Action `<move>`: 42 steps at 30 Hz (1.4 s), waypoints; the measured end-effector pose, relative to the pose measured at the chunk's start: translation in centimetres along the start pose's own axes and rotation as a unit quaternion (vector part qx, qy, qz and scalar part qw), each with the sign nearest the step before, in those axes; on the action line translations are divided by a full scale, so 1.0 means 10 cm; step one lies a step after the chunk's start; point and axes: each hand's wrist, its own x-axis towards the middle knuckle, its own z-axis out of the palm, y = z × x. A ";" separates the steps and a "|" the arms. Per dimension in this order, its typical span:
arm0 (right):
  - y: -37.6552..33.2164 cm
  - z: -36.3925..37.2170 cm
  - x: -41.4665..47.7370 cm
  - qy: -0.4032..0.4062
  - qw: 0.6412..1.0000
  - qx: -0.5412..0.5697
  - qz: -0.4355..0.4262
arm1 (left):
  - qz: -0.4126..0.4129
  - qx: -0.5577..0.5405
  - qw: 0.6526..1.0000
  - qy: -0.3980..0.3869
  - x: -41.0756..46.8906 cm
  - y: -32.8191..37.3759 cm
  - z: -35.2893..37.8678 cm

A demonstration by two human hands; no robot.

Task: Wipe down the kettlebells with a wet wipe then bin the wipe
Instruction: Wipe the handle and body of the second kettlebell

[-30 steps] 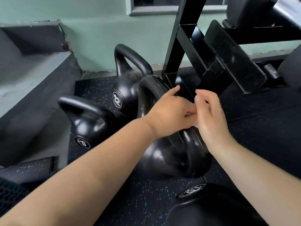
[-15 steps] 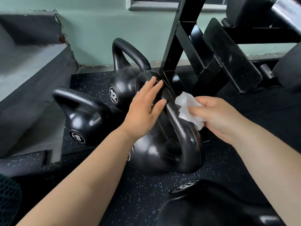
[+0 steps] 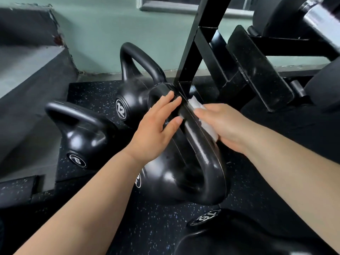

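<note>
A large black kettlebell [image 3: 184, 177] stands on the rubber floor in the middle of the view. My left hand [image 3: 156, 129] rests with straight fingers against the left side of its handle. My right hand [image 3: 226, 126] presses a white wet wipe [image 3: 206, 126] against the right side of the same handle, its fingers laid over the wipe. Behind stands a kettlebell marked 12 [image 3: 136, 92]. A smaller kettlebell marked 6 [image 3: 81, 133] sits to the left. Part of another kettlebell marked 16 [image 3: 239, 234] shows at the bottom right.
A black metal rack frame [image 3: 198, 43] rises right behind the handle I touch. Weight plates and a bar [image 3: 312, 21] hang at the top right. A grey raised ledge [image 3: 27, 80] runs along the left, with a green wall behind.
My hands came apart; the right one took the wipe and brought it down onto the handle's right side. My left hand opened and settled against the handle's left side.
</note>
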 end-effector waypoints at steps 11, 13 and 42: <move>-0.17 0.08 0.21 0.041 0.997 -0.041 -0.045 | 0.001 -0.018 1.000 0.014 0.01 -0.01 0.07; -0.12 0.15 0.19 0.060 0.995 -0.045 -0.072 | 0.007 -0.004 1.000 0.014 0.02 -0.01 0.05; -0.05 0.31 -0.26 0.160 0.978 -0.105 -0.082 | -0.186 -0.320 0.903 0.216 -0.06 0.09 0.06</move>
